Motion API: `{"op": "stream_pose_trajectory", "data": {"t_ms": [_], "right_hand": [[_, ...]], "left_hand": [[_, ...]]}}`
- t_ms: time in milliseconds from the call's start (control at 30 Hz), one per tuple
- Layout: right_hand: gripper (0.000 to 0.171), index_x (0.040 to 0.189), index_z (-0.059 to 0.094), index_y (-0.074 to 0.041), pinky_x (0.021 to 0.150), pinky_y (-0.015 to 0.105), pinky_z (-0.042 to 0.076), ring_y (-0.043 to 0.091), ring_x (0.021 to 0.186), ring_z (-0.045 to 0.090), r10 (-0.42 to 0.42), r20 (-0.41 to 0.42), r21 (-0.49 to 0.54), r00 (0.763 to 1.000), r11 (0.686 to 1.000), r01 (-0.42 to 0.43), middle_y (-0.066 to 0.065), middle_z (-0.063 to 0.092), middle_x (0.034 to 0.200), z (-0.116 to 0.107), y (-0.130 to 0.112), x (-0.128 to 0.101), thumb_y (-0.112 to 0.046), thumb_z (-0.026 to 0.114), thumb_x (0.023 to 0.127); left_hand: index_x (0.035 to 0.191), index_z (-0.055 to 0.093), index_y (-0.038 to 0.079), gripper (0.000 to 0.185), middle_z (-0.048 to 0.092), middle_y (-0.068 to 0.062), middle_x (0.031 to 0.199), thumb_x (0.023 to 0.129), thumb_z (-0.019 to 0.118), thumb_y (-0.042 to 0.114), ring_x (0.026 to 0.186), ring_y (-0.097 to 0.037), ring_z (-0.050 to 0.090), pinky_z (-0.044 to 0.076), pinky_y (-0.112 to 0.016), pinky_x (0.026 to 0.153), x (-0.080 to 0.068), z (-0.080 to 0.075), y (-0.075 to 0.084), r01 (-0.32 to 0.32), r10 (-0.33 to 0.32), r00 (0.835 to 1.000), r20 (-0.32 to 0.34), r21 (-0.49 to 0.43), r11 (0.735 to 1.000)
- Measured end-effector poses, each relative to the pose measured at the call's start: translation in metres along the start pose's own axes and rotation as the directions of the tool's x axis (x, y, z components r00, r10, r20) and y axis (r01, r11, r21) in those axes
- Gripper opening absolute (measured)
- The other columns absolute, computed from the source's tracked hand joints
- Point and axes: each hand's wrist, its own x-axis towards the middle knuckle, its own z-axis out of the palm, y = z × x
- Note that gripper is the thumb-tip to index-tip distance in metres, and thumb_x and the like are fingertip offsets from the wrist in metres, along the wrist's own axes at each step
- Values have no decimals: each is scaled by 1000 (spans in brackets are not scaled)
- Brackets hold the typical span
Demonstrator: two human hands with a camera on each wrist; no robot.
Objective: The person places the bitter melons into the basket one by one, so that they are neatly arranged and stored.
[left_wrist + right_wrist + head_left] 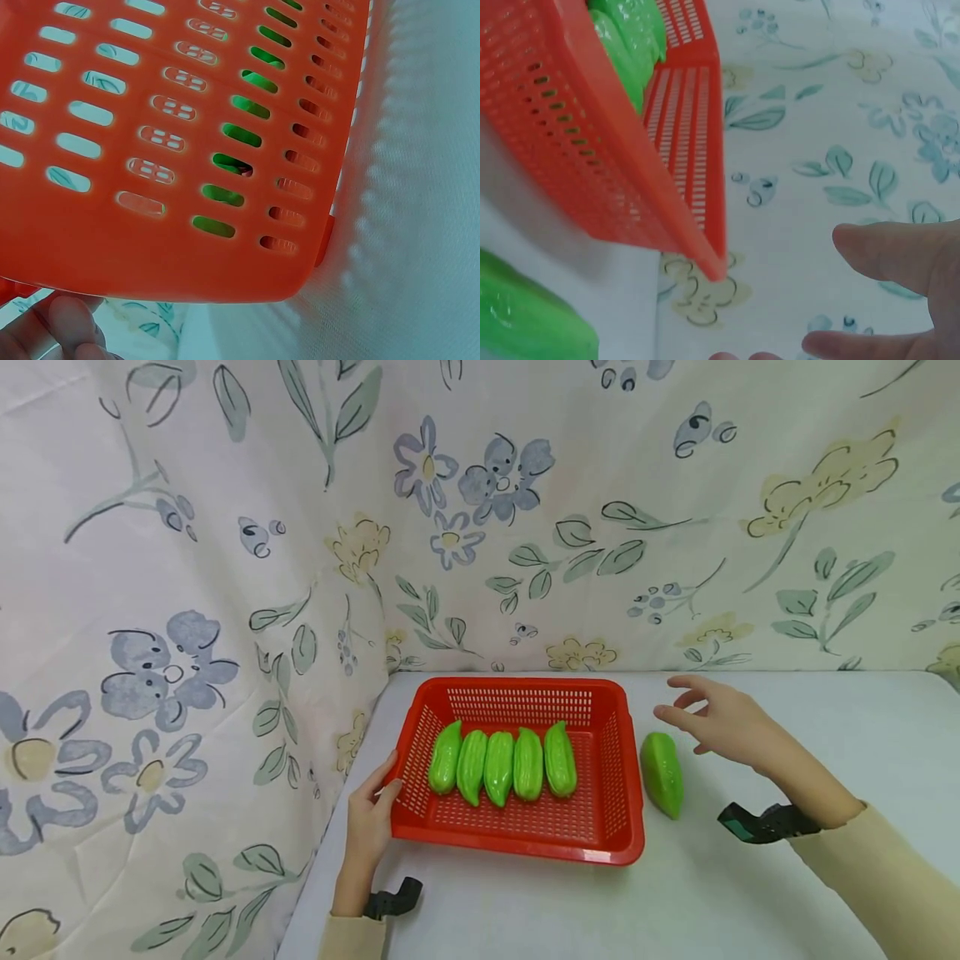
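A red plastic basket [517, 853] with slotted walls stands on the white table, holding several glossy green, ridged, gourd-like vegetables [499, 767] side by side in a row. At its left side, my left hand [371, 814] grips the rim, thumb inside; in the left wrist view, fingers [71, 322] show at the rim's edge. Just right of the basket, one more green gourd-like vegetable [663, 775] lies on the table. My right hand [723, 720] hovers above and right of it, thumb and fingers apart, holding nothing. That hand [907, 285] also shows spread in the right wrist view.
The white table [810, 735] extends to the right and in front of the basket. A flower-printed curtain [570, 527] hangs behind the table and along its left side. Each wrist carries a black camera mount [772, 822].
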Motion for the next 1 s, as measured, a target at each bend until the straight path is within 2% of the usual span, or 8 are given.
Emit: {"op": "stream_pose_trajectory", "data": {"t_ms": [200,367,600,1000], "right_hand": [[77,154,39,3,67,40,66,20,83,73,18,0,8,1000,1000,-18,33,58,134,-4,14,-5,-48,62,102],[78,154,39,4,68,40,66,28,93,73,35,20,25,999,999,-35,34,56,136,3,23,0,-49,62,101],[74,151,41,5,67,40,66,33,91,73,68,47,9,997,998,-69,39,54,137,18,39,9,-44,64,101],[72,150,42,6,63,36,64,25,80,71,101,103,-4,989,995,-101,43,50,136,46,60,23,-38,67,99]], "left_hand": [[152,56,23,46,61,-15,146,106,54,16,100,-40,72,65,-45,79,-1,-1,1,-5,5,1000,5,-6,1000],[152,56,23,47,61,-15,145,106,54,16,102,-41,71,64,-49,81,-1,-2,1,3,-3,1000,5,-5,1000],[153,55,21,48,61,-16,145,106,53,14,101,-41,71,65,-33,75,0,0,1,4,-4,1000,3,8,1000],[151,57,22,46,61,-15,145,106,54,14,99,-41,71,65,-31,74,1,0,0,1,-1,1000,6,-24,1000]]}}
